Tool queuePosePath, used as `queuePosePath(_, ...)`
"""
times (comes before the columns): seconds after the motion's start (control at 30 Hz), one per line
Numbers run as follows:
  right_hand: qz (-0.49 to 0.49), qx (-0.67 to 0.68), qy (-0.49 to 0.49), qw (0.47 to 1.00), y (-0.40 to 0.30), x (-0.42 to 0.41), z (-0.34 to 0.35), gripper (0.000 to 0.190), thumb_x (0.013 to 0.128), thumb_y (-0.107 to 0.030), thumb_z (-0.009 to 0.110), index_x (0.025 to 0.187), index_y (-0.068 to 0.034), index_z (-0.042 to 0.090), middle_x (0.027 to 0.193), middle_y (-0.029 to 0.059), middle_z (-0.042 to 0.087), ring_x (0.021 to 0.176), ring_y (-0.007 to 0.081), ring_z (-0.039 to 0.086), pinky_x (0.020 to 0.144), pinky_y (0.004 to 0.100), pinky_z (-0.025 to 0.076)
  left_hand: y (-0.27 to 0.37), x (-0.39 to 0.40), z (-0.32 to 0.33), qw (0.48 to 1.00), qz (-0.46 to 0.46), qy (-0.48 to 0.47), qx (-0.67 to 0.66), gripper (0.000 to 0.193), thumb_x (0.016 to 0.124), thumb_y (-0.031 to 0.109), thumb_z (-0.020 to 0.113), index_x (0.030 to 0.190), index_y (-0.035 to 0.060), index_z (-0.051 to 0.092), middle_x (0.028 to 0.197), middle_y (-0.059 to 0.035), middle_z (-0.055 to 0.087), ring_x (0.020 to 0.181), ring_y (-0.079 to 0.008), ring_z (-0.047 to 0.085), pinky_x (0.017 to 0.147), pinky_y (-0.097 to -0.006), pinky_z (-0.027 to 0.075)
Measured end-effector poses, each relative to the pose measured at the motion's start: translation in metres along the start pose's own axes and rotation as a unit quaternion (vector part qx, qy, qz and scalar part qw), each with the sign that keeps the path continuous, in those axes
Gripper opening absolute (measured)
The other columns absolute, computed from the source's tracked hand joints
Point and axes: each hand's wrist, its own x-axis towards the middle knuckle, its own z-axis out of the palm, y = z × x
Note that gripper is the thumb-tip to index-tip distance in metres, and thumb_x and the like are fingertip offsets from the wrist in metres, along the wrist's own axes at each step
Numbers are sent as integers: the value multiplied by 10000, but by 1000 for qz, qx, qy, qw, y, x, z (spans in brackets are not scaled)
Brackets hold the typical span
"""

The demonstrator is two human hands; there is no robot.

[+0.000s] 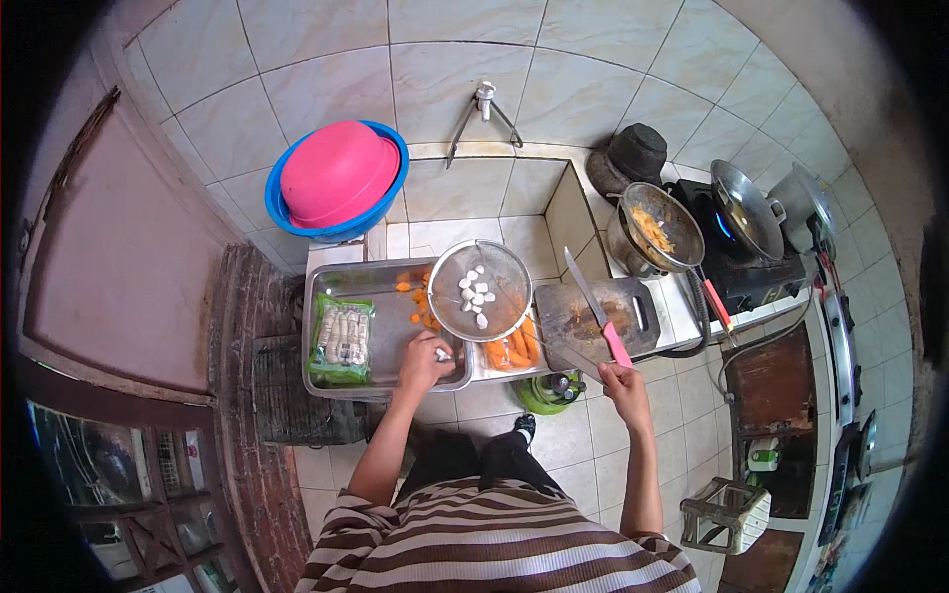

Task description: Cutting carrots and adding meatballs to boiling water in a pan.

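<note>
My right hand [624,391] grips the handle of a wire-mesh strainer [454,276], whose round basket rests over the right end of a steel tray [385,273]. Several small white pieces [470,294] lie in the mesh. My left hand [424,363] is low inside the tray's right part, its fingers around a small white piece [442,354]. Cut orange pieces [417,304] lie in the tray beside the strainer. At the tray's left lies a green-edged clear pack [343,337] of white items. A clear bag of orange pieces [511,350] sits right of the tray.
A pink-handled knife [614,342] lies across a dark cutting board [563,315]. Farther right, a strainer of yellowish food [652,230] sits on a pot beside a wok [749,215] and a lit gas stove [749,285]. Blue and pink basins [341,174] stand behind the tray.
</note>
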Motion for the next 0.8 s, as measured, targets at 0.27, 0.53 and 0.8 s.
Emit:
queuePosePath(0.27, -1, 10, 1, 1000, 7, -8, -1, 281, 856, -241, 507, 759, 7, 595, 574, -61, 412, 504, 25, 326, 441, 198, 255, 24, 7, -31, 976, -60, 128, -168, 197, 591, -27, 663, 774, 8, 597, 785, -60, 529, 724, -145, 572, 650, -259, 513)
queuePosePath(0.53, 43, 17, -19, 999, 2, -26, -12, 282, 865, -263, 487, 757, -23, 586, 563, -78, 375, 515, 29, 306, 459, 203, 251, 95, 44, -30, 985, 136, 106, 16, 231, 673, 135, 675, 884, 77, 600, 983, -39, 554, 900, -205, 541, 787, -339, 412)
queuePosePath(0.8, 71, 69, -16, 995, -47, -50, -119, 240, 872, -241, 463, 862, -32, 580, 563, -89, 342, 492, 23, 290, 432, 192, 245, 152, 41, -14, 934, 179, 224, -212, 173, 761, 63, 557, 922, 8, 531, 976, -89, 516, 902, -186, 481, 830, -307, 359)
